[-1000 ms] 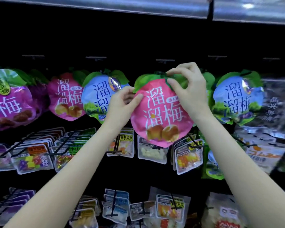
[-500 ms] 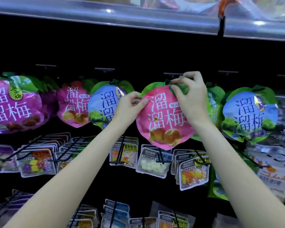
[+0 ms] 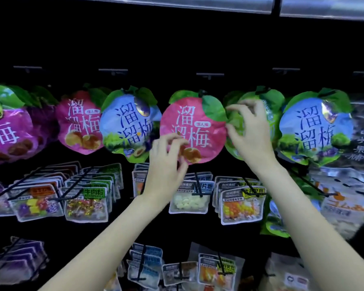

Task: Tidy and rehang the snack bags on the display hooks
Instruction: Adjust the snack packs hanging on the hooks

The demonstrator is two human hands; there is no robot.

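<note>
The pink bag [image 3: 192,131] hangs upright on its hook [image 3: 201,93] — left hand [image 3: 166,162] loosely curled at its lower edge, right hand [image 3: 250,133] just beside it, both seemingly holding nothing.

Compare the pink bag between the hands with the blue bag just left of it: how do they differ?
The pink bag has a pink front with a picture of yellowish fruit low down; the blue bag shows blue sky over green trees. The pink bag has the left hand at its lower edge; nothing touches the blue bag. Both are round, green-leafed at the top, hang in the same row and bear similar large characters.
</note>
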